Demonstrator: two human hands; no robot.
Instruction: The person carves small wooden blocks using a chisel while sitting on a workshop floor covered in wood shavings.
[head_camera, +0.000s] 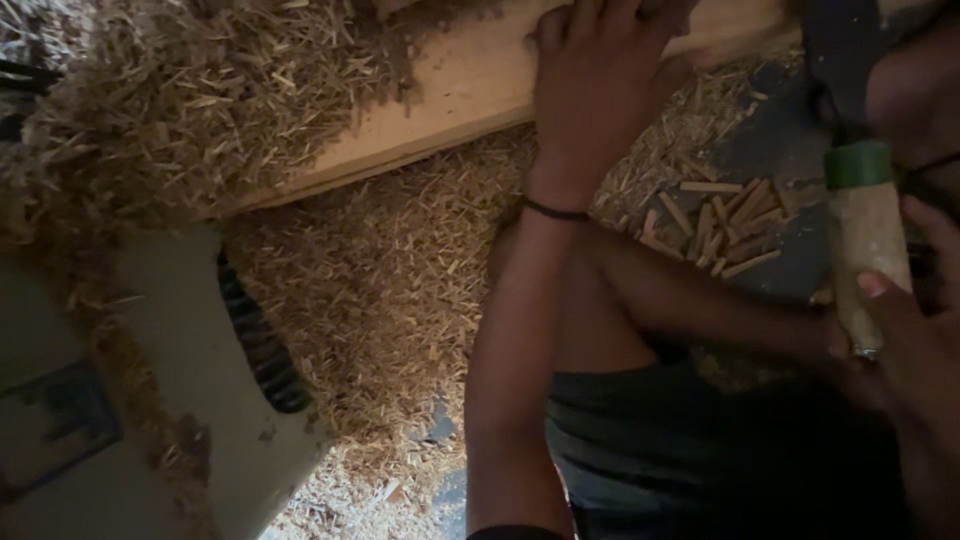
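While the left hand (600, 80) lies flat on the pale wooden plank (440, 100) at 12 o'clock, the right hand (900, 340) (at 3 o'clock) is clamped round a wooden-handled blade tool (865, 240), with cut sticks (720, 225) just beside it amid chopped straw (380, 280).

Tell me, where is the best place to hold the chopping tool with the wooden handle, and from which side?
Probably the pale wooden handle, below the green band, coming from the lower right as the right hand does. The handle is round and bare there, while the dark blade points up, away from the fingers.
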